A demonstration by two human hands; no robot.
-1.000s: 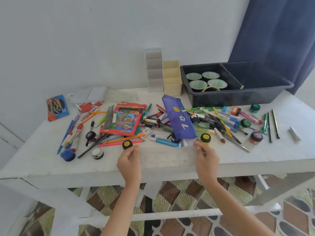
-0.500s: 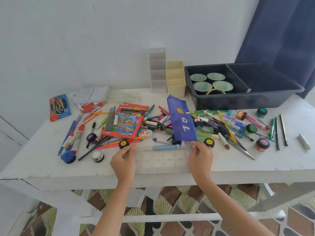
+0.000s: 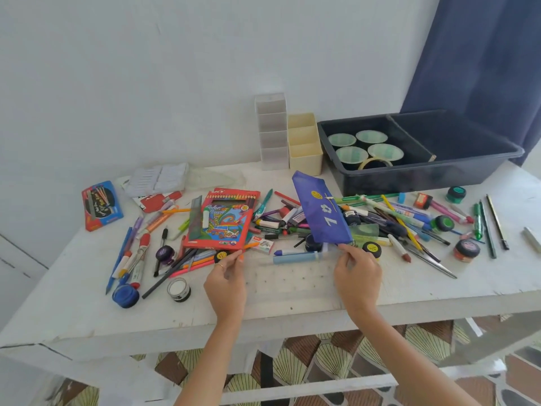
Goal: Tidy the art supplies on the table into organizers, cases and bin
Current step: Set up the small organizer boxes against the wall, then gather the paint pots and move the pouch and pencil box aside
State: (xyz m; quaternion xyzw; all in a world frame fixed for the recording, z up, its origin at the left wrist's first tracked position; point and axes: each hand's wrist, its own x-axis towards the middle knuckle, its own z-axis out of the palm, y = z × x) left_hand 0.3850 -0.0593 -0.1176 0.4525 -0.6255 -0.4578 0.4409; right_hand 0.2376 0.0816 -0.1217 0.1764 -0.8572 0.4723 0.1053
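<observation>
The clear case (image 3: 289, 285) has been lowered flat onto the table (image 3: 439, 288) near its front edge, long axis left to right, and is pinched at one far corner each by the left hand (image 3: 227, 285) and the right hand (image 3: 358, 278).

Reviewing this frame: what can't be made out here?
- Head view, clear pouch pinched by left hand and right hand: too transparent to trace its opening.
- Head view, white organizer and yellow organizer: own front walls hide their insides.
- Head view, whatever lies beneath purple case: covered by it.
- Head view, orange paint pot label: too small.
</observation>
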